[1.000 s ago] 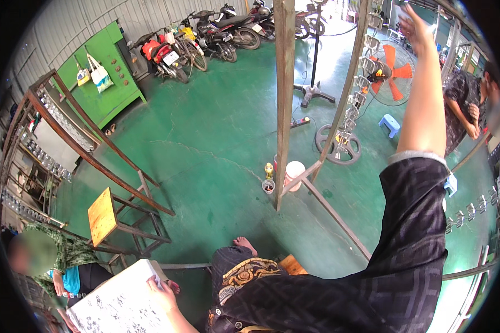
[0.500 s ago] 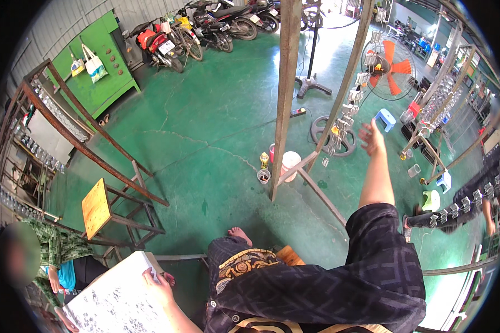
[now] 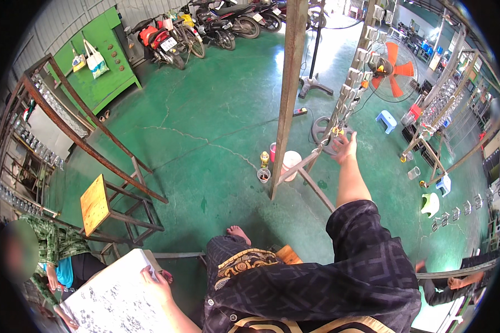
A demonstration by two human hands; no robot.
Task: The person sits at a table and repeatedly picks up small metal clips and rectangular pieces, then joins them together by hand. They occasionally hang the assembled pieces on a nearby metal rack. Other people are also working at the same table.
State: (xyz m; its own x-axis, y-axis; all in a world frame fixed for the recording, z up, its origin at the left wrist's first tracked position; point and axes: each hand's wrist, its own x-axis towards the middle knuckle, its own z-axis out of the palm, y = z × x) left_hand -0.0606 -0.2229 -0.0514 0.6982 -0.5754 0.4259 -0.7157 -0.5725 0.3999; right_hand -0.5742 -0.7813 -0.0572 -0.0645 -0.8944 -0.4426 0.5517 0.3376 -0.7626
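Note:
My left hand (image 3: pixel 160 289) is closed on the right edge of a pale, thick, box-like slab (image 3: pixel 108 297), its top covered with many small grey marks or pieces too fine to make out. My right arm is stretched forward. At its end, my right hand (image 3: pixel 345 149) is open, fingers apart, by the lower end of a hanging string of metal clip-like parts (image 3: pixel 350 94). A small yellow bit (image 3: pixel 337 131) shows just above the fingertips. Whether the fingers touch the string I cannot tell.
A metal frame (image 3: pixel 289 100) stands ahead, with a white bucket (image 3: pixel 291 162) behind its post. An orange-bladed fan (image 3: pixel 393 69) is beyond. At left are a wooden-topped stool (image 3: pixel 95 204) and a seated person (image 3: pixel 53 244). Another person's arm (image 3: pixel 464 280) shows at lower right.
My right hand has moved left and slightly down, to the lower end of the hanging string. The person at right has shifted lower. My left hand has stayed on the slab.

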